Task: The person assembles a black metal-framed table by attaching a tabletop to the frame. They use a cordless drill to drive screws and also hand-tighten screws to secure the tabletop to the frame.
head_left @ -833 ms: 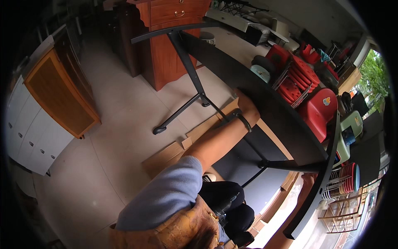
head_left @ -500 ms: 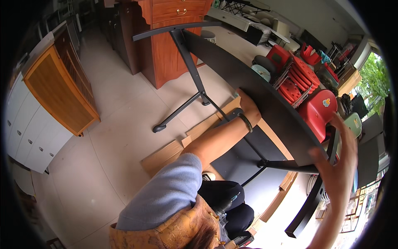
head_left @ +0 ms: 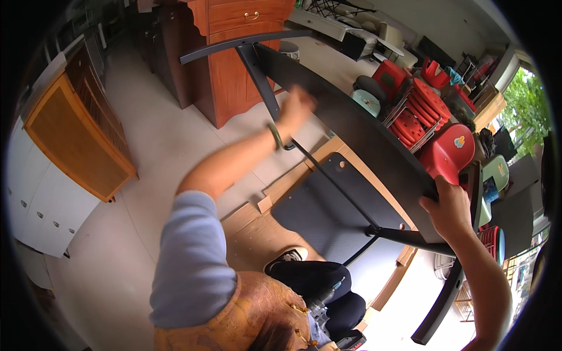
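A black metal desk frame stands before me, with a long dark panel [head_left: 363,134] running between its two leg ends. My right hand [head_left: 451,210] is closed around the panel's right end, thumb on the near face and fingers over the far edge. Toward the other end, my left hand [head_left: 294,111] is at the panel beside the left leg [head_left: 260,82]; motion smears its fingers, so their grip is unclear. A thin black crossbar [head_left: 336,186] joins the legs low down. Under the frame, a dark board [head_left: 316,205] with round holes lies on cardboard [head_left: 246,234].
A reddish wooden cabinet [head_left: 225,76] stands behind the left leg. To the left are an orange-brown wooden cabinet [head_left: 76,140] and a white drawer unit [head_left: 47,193]. Stacked red chairs [head_left: 424,108] stand beyond the panel. A drill-like tool [head_left: 322,298] is by my lap.
My left hand has moved left and away from me along the panel. My right hand, raised and open before, has come down onto the panel's right end. The frame has shifted slightly.
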### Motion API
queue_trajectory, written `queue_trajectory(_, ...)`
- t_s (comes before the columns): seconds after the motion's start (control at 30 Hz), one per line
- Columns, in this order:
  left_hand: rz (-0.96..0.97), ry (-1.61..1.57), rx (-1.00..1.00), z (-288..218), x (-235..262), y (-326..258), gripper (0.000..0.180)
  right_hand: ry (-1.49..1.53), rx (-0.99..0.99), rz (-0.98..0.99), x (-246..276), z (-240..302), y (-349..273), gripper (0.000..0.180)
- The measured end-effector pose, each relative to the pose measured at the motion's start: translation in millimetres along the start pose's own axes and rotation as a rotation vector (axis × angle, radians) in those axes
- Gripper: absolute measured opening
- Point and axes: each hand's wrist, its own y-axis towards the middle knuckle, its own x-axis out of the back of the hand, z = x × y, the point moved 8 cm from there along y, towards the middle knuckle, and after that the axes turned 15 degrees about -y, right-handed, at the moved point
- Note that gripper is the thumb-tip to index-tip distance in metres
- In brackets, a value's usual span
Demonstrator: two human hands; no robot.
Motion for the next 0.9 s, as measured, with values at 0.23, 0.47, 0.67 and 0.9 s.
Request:
queue_trajectory(0.23, -0.042, 1.262, -0.016, -66.5, 160.4, 173.5, 0.060, 0.060, 0.006, -0.123, 2.0, 0.5, 4.6, 0.030)
queue_trajectory(0.47, 0.117, 1.184, 0.019, -29.1, 159.9, 214.5, 0.044, 0.151, -0.021, -0.103, -1.7, -2.0, 8.9, 0.028)
queue_trajectory(0.67, 0.108, 1.183, 0.010, -31.9, 153.9, 210.5, 0.035, 0.131, -0.006, -0.111, -1.5, -0.3, 6.7, 0.027)
queue_trajectory(0.9, 0.165, 1.117, -0.096, -32.8, 149.7, 207.8, 0.036, 0.145, 0.010, -0.117, 2.7, -2.0, 5.2, 0.028)
